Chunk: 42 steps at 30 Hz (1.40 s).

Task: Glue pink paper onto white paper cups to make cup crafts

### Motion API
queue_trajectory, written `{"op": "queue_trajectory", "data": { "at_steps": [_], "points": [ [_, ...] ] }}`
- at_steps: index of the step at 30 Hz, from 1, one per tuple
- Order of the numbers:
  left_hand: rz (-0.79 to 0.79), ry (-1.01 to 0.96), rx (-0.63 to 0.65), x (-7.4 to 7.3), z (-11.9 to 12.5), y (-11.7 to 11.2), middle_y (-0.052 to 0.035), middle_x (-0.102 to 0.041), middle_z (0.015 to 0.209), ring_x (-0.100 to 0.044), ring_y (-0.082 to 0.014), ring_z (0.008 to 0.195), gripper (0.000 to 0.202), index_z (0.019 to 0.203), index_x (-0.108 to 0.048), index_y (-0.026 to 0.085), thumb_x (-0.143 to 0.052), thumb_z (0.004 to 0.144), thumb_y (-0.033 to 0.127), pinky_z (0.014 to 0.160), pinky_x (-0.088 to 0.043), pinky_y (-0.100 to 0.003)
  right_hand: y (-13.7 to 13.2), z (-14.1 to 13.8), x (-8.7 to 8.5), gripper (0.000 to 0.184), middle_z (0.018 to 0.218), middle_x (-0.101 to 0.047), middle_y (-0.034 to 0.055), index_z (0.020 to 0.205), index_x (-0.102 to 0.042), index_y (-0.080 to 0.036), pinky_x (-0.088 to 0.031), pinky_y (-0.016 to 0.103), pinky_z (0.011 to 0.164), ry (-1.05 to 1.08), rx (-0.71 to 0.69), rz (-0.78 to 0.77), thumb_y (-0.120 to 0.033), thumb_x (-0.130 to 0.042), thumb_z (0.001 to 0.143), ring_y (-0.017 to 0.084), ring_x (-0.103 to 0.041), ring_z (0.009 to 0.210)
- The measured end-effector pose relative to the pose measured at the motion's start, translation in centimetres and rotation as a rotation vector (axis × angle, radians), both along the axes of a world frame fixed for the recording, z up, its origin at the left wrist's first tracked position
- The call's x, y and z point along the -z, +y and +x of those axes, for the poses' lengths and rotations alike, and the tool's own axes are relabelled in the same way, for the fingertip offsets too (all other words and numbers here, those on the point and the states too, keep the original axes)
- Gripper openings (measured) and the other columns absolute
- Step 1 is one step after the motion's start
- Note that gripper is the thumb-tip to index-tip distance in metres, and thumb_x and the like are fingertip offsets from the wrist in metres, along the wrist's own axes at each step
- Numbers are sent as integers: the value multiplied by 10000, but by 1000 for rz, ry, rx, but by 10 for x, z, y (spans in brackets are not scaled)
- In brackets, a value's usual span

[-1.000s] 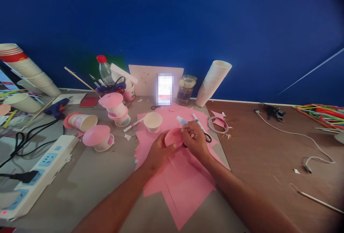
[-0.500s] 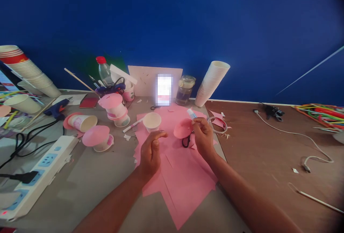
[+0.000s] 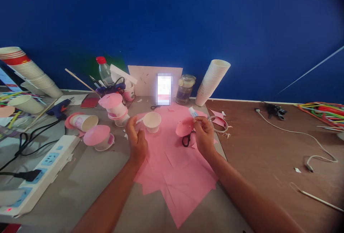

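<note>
My right hand (image 3: 203, 136) is closed on a pink paper circle (image 3: 184, 128) and a small glue tube (image 3: 192, 112), held above the pink paper sheets (image 3: 176, 168). Black scissors (image 3: 186, 140) lie just under that hand. My left hand (image 3: 137, 140) reaches over the sheets' left edge, fingers curled near a white marker pen (image 3: 137, 121) and beside a small white paper cup (image 3: 152, 121). I cannot see anything held in the left hand.
Pink-lidded paper cups (image 3: 99, 138) stand at the left with a power strip (image 3: 40, 170) and glue gun (image 3: 59, 107). A cup stack (image 3: 212, 82), jar (image 3: 185, 89), phone (image 3: 164, 89) and bottle (image 3: 104, 70) line the blue wall. Cables (image 3: 295, 134) and coloured straws (image 3: 322, 113) lie right.
My left hand let go of the pink circle and moved left and forward to the marker beside the white cup. My right hand lifted the circle and glue tube slightly right.
</note>
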<state>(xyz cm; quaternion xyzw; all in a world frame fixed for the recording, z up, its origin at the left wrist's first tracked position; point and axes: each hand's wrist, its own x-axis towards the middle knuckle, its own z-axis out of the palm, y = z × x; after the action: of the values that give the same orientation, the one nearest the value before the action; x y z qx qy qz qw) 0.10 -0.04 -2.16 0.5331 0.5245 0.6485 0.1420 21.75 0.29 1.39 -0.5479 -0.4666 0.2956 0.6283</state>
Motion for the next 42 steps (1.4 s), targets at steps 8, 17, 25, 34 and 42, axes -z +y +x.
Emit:
{"op": "queue_trajectory", "data": {
  "at_steps": [8,17,25,34,42],
  "points": [
    [-169,113,19,5,1,5,-126,-370,1290,-372,-250,1242,670,1276,-368,193,-634,661,172,1070,-297,-407,-2,-1,-2,77,732,-537,-21,717,-558,-214,-385,273,620,14,3,-3,-280,-542,752,142,-492,667],
    [-325,51,140,-4,8,5,-130,-394,1367,-346,-272,1297,824,1360,-261,226,-699,664,274,1080,-262,-464,0,0,1,85,746,-549,-17,723,-565,-207,-397,281,635,6,22,-9,-287,-546,744,141,-502,674],
    [-332,105,68,2,9,7,-150,-394,1373,-300,-331,1311,859,1356,-325,231,-745,612,313,1068,-228,-528,1,1,4,69,755,-552,-11,734,-559,-207,-401,283,653,-27,15,10,-269,-535,750,147,-510,705],
    [-268,-337,372,-12,10,2,-99,-521,1188,-544,-204,1043,845,1427,-127,286,-614,737,299,877,-463,-369,1,2,2,91,743,-545,-18,734,-559,-210,-395,273,635,-6,29,-1,-294,-533,760,140,-497,680],
    [-400,-633,798,-30,19,-16,-34,-529,1148,-544,-183,971,675,1332,-356,355,-558,704,210,844,-481,-385,10,12,7,72,745,-538,-6,740,-563,-201,-401,295,696,-125,152,99,-250,-517,766,154,-499,738]
  ]
}}
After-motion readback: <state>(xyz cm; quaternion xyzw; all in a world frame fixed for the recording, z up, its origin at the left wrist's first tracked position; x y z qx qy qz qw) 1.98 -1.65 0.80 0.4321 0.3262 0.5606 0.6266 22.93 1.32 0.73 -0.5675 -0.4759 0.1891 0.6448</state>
